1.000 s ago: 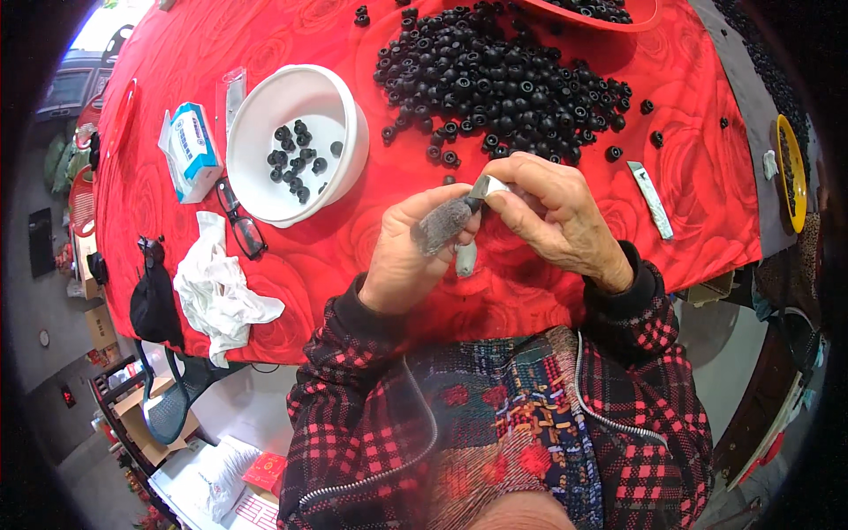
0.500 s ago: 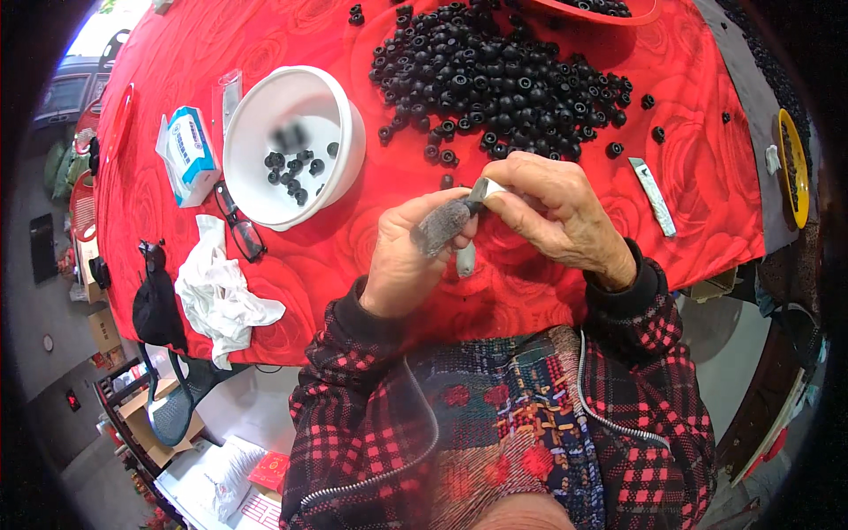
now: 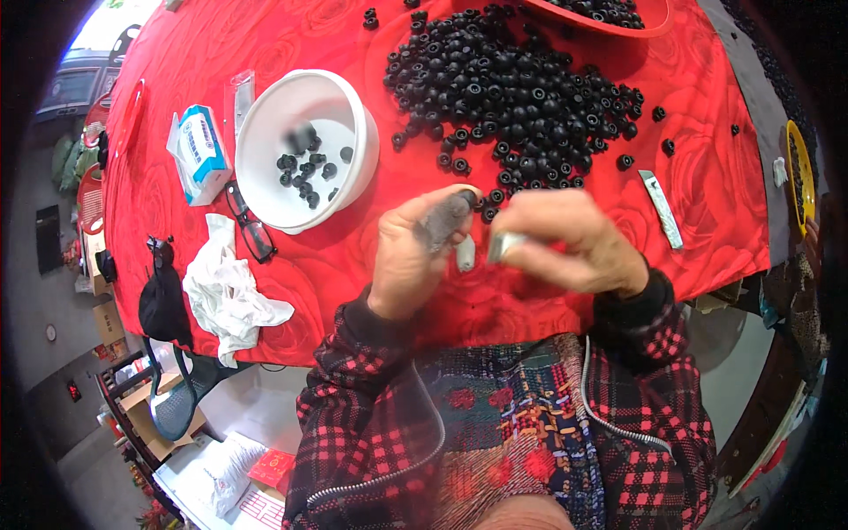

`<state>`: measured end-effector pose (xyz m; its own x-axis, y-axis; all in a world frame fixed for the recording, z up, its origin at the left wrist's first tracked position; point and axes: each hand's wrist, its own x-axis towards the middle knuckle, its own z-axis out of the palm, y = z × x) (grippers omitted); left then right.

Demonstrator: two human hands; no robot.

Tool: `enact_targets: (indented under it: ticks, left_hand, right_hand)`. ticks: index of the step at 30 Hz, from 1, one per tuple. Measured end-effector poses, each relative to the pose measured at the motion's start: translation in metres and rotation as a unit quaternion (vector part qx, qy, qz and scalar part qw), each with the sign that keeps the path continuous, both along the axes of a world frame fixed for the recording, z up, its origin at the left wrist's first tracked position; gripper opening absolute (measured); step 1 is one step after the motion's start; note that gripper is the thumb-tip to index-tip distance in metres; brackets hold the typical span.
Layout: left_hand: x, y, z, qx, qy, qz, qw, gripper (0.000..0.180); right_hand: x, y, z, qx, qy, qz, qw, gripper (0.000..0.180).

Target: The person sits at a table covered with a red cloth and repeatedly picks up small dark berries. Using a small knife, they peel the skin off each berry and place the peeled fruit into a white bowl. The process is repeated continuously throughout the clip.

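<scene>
My left hand (image 3: 408,252) is closed, pinching a small black rounded plastic part (image 3: 467,198) between thumb and fingertips. A dark grey fuzzy patch (image 3: 440,224) lies over the thumb side of that hand, and a pale grey cover (image 3: 465,253) shows at a lower fingertip. To its right, my right hand (image 3: 565,240), smeared by motion, is closed around a small flat blade (image 3: 505,246) with a whitish wrap. The blade is apart from the part. Just beyond both hands spreads a large heap of similar black parts (image 3: 521,106).
A white bowl (image 3: 360,168) with several black parts stands left of the heap. Near it lie a blue-white tissue pack (image 3: 201,150), glasses (image 3: 256,238) and a white cloth (image 3: 225,287). A silvery strip (image 3: 661,209) lies right. Red (image 3: 609,29) and yellow (image 3: 792,177) basins hold more parts.
My right hand has pulled the blade away from the black part, to the right and down. My left hand keeps its pinch. The whole view has shifted slightly.
</scene>
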<state>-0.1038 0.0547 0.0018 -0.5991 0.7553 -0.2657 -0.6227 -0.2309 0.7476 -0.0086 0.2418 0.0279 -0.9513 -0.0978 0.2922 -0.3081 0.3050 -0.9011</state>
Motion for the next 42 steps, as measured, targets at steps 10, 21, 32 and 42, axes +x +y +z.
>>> enact_targets:
  ticks: [10, 21, 32, 42]
  left_hand:
    - [0.006, 0.005, -0.003, 0.031, -0.032, -0.058, 0.997, 0.031]
    - [0.004, 0.002, -0.01, 0.032, -0.044, -0.08, 0.995, 0.036]
    - [0.011, 0.003, -0.003, -0.014, -0.059, -0.082, 0.995, 0.033]
    - [0.006, 0.005, 0.006, 0.09, -0.168, -0.129, 0.973, 0.024]
  right_hand:
    - [-0.004, -0.002, -0.013, -0.005, -0.019, -0.13, 0.991, 0.012]
    - [-0.003, -0.001, -0.007, 0.003, -0.053, -0.127, 0.99, 0.014]
    - [-0.001, 0.007, -0.009, 0.033, -0.018, -0.049, 0.998, 0.012]
    - [0.007, -0.002, 0.0, -0.134, -0.042, -0.097, 0.985, 0.02]
